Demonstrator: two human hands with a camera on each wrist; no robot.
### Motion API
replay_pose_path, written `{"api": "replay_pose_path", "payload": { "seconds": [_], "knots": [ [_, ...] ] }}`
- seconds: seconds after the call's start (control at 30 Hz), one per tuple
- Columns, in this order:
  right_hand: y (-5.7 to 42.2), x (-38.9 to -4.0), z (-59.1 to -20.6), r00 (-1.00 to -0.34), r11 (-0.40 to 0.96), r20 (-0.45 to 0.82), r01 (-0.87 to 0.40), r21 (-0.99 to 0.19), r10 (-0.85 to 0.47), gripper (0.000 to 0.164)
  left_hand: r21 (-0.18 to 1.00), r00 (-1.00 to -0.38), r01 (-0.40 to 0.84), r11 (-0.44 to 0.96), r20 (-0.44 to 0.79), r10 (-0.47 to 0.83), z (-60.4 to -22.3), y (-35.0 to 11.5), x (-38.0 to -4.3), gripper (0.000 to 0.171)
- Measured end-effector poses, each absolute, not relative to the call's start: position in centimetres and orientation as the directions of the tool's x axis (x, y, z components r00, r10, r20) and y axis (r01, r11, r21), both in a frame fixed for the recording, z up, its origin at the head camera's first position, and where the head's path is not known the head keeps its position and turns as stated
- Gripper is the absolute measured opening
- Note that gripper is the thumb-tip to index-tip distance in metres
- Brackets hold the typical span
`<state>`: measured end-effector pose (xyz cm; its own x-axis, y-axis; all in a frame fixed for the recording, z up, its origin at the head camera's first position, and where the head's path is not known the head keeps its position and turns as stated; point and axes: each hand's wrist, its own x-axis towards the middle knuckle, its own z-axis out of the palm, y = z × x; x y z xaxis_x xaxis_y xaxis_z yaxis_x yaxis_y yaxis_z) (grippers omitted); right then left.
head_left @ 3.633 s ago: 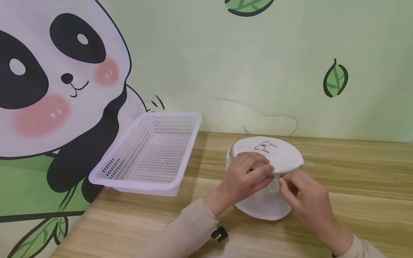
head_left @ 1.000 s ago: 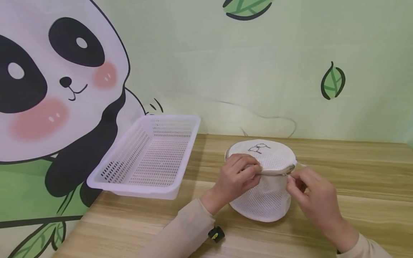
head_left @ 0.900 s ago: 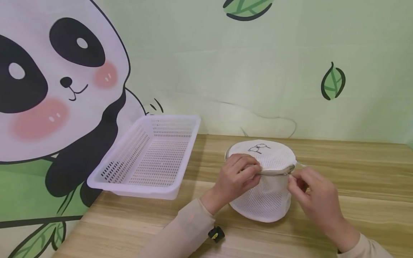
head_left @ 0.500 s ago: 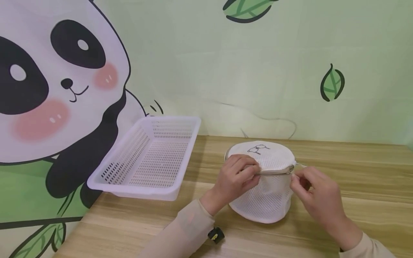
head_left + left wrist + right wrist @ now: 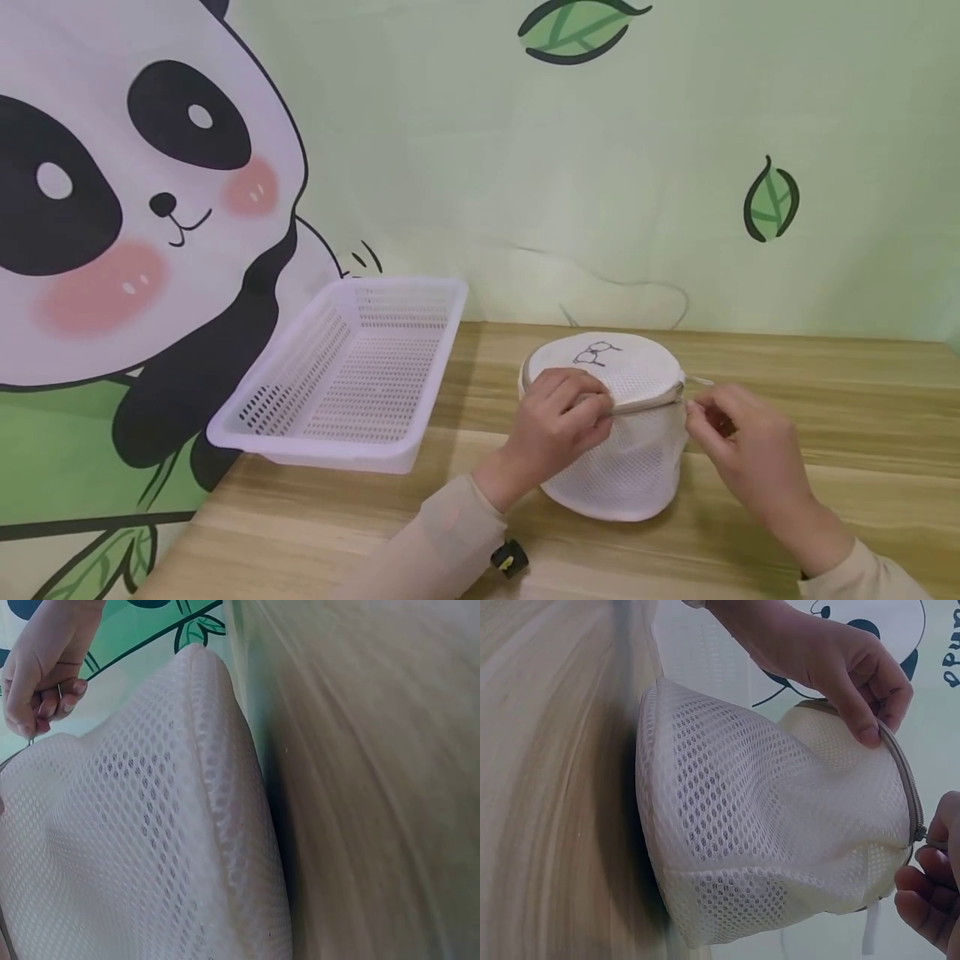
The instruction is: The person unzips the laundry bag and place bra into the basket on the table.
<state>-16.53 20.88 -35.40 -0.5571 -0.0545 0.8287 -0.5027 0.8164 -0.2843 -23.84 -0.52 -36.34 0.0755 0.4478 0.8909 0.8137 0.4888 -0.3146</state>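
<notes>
A white round mesh laundry bag (image 5: 626, 471) stands upright on the wooden table, its flat lid printed with a dark line drawing. A grey zipper (image 5: 901, 765) runs round the lid's edge. My left hand (image 5: 562, 421) grips the front left of that rim, thumb below and fingers bent over the lid. At the rim's right side, my right hand (image 5: 753, 446) pinches the zipper pull (image 5: 934, 842) between thumb and forefinger. A white loop tab (image 5: 699, 381) sticks out just behind it. In the left wrist view, the mesh side (image 5: 135, 825) hides most of the rim.
A white perforated plastic basket (image 5: 408, 454) is left of the bag, near the table's left edge. A small black item (image 5: 510, 558) shows beside the left sleeve. Behind the table (image 5: 847, 392) hangs a pale green backdrop (image 5: 465, 150) with a panda and leaves.
My right hand has drawn the zipper pull rightward along the rim, from the front middle to the right side. My left hand stays on the rim. The head view has tilted slightly.
</notes>
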Motion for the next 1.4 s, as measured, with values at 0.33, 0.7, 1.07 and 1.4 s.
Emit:
{"api": "replay_pose_path", "payload": {
  "seconds": [0.33,0.7,1.07,1.4],
  "knots": [
    [21.6,-16.9,-35.1,-0.592,0.827,0.803,-0.481,-0.291,-0.062,0.01,-0.305,0.064,0.814,0.495,0.893,0.446,-36.4,0.1,-23.6,0.015],
    [22.8,-16.8,-35.0,-0.652,0.84,0.756,-0.437,-0.321,-0.05,0.005,-0.255,-0.023,0.835,0.487,0.869,0.494,-36.1,0.1,-23.5,0.026],
    [24.0,-17.0,-35.3,-0.679,0.856,0.733,-0.402,-0.325,-0.041,0.004,-0.175,-0.107,0.877,0.447,0.837,0.537,-35.5,-1.7,-24.0,0.053],
    [24.9,-17.3,-35.5,-0.689,0.851,0.724,-0.399,-0.34,-0.034,0.004,0.021,-0.288,0.879,0.476,0.819,0.496,-35.4,-3.5,-24.1,0.062]
  ]
}}
